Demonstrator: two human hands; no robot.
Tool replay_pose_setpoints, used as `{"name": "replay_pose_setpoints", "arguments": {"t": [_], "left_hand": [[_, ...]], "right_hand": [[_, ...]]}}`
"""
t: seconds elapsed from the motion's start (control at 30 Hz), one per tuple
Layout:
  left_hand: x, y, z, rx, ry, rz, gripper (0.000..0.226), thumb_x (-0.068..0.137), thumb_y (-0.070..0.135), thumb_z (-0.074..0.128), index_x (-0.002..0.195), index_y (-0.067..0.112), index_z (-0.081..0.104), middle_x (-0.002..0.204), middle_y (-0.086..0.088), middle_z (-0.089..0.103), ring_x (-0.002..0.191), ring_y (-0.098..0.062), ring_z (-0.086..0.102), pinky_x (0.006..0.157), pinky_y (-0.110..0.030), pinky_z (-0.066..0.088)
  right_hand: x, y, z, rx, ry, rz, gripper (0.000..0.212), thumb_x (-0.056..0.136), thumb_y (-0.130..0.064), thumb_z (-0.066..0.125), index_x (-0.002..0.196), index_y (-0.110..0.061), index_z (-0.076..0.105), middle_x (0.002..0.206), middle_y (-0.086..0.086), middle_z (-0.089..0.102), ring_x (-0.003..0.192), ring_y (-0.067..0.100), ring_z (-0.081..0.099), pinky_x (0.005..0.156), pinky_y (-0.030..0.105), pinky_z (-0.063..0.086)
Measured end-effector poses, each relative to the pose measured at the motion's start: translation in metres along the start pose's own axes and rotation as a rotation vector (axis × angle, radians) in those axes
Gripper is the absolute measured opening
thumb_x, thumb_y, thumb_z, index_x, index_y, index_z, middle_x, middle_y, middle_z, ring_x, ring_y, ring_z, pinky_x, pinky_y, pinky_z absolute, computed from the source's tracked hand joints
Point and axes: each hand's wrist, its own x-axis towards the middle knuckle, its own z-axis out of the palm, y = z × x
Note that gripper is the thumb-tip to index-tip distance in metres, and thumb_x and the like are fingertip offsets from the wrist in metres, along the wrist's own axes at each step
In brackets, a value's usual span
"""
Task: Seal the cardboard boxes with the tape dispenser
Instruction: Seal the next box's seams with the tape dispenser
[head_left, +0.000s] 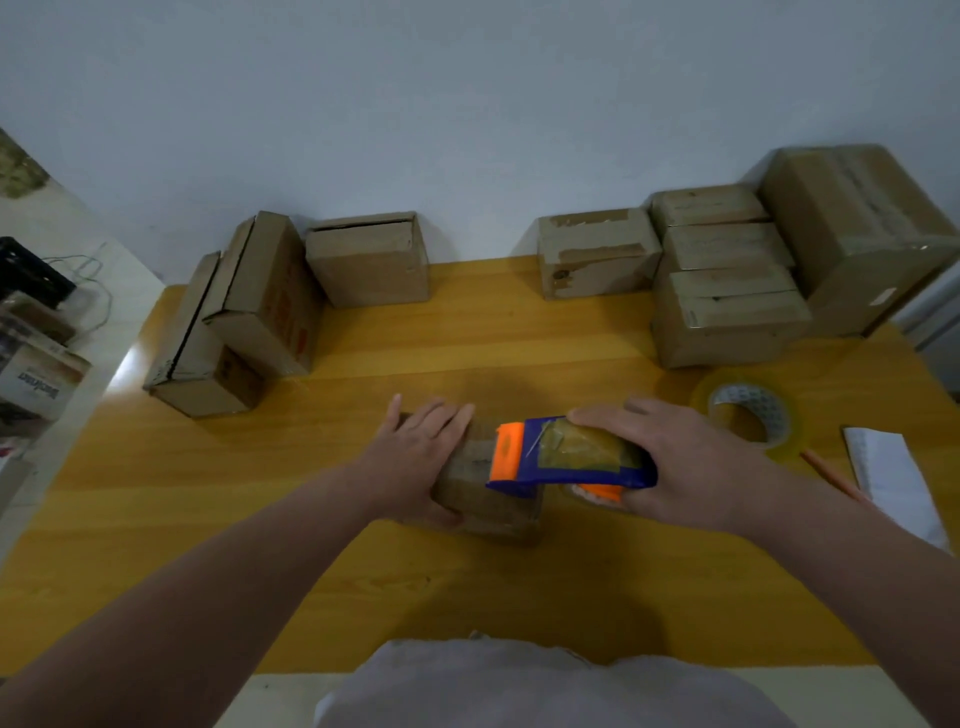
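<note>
A small cardboard box (493, 512) lies in the middle of the yellow wooden table (363, 597). My left hand (421, 452) lies over its left end, fingers spread on top and thumb against the near side. My right hand (680, 467) grips a blue and orange tape dispenser (566, 457) from the right. The dispenser's orange front end sits on the box top, close to my left fingers. Its roll of clear tape is partly hidden by my hand.
Three unsealed boxes (260, 306) stand at the back left, and several taped boxes (727, 291) are stacked at the back right. A spare roll of clear tape (753, 410), a pencil (831, 475) and a white paper (893, 478) lie to the right.
</note>
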Motion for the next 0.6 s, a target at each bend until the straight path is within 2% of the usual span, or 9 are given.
{"name": "replay_pose_setpoints", "arguments": {"t": [0.2,0.33,0.4,0.5,0.6], "left_hand": [[0.015,0.036,0.005,-0.191,0.064,0.035,0.134,0.060,0.082,0.061,0.152,0.019,-0.013,0.161,0.004,-0.003,0.147,-0.012,-0.012,0.115,-0.051,-0.016],[0.015,0.033,0.012,-0.211,0.140,0.055,0.127,0.060,0.084,0.060,0.153,0.022,0.000,0.160,0.004,0.008,0.147,-0.010,-0.008,0.115,-0.047,-0.018],[0.015,0.033,0.012,-0.201,0.156,0.065,0.123,0.061,0.084,0.059,0.152,0.021,0.004,0.158,0.004,0.012,0.147,-0.011,-0.005,0.115,-0.046,-0.018],[0.016,0.035,0.010,-0.177,0.140,0.063,0.122,0.061,0.084,0.057,0.151,0.022,0.003,0.157,0.002,0.011,0.147,-0.013,-0.004,0.114,-0.046,-0.019],[0.015,0.036,0.007,-0.149,0.099,0.050,0.125,0.063,0.084,0.055,0.152,0.021,-0.006,0.160,0.002,0.003,0.147,-0.014,-0.010,0.112,-0.046,-0.021]], "right_hand": [[0.000,0.002,0.004,-0.002,0.015,0.022,0.079,0.080,-0.049,0.071,0.143,-0.049,0.025,0.106,-0.012,0.044,0.086,0.003,0.047,0.064,0.012,0.034],[-0.007,0.009,0.008,0.122,0.001,0.009,0.078,0.077,-0.045,0.073,0.142,-0.049,0.030,0.098,-0.016,0.043,0.084,0.000,0.049,0.065,0.013,0.036],[-0.023,0.022,0.006,0.146,0.026,0.031,0.076,0.075,-0.055,0.072,0.140,-0.051,0.033,0.097,-0.017,0.046,0.083,0.000,0.051,0.067,0.016,0.042],[-0.045,0.038,0.002,0.127,0.008,0.102,0.075,0.073,-0.074,0.061,0.139,-0.054,0.031,0.102,-0.016,0.049,0.086,0.003,0.052,0.073,0.026,0.049],[-0.041,0.037,0.006,0.056,-0.041,0.117,0.077,0.073,-0.078,0.050,0.142,-0.051,0.027,0.102,-0.016,0.042,0.088,0.003,0.048,0.070,0.016,0.043]]}}
